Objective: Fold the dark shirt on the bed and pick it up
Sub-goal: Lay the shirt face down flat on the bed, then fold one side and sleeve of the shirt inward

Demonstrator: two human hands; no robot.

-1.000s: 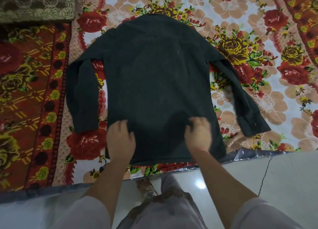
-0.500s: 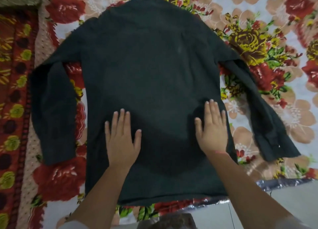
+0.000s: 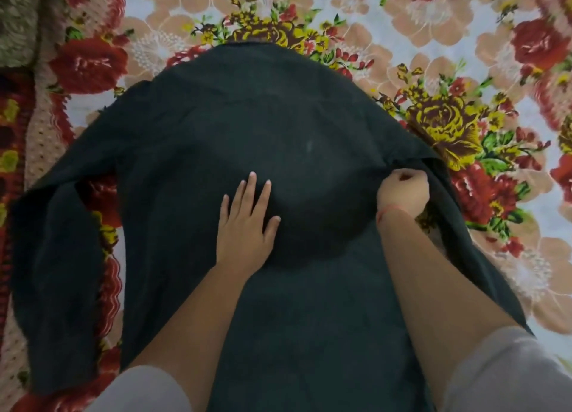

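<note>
The dark shirt (image 3: 247, 126) lies spread flat, back up, on the flowered bedspread (image 3: 464, 55), collar at the far end. Its left sleeve hangs down along the left side, and its right sleeve runs down the right side behind my right forearm. My left hand (image 3: 246, 222) presses flat on the middle of the shirt's back with straight fingers. My right hand (image 3: 402, 190) is curled at the shirt's right edge near the armpit and grips the cloth where the right sleeve joins the body.
A brownish-green textured cushion or blanket (image 3: 15, 18) lies at the far left corner. A red patterned border of the bedspread (image 3: 12, 139) runs down the left side. My grey sleeves fill the bottom of the view.
Both hands slid up the shirt from near the hem toward the chest. My right hand went from flat to curled and took hold of the shirt's right edge by the sleeve. The camera moved closer.
</note>
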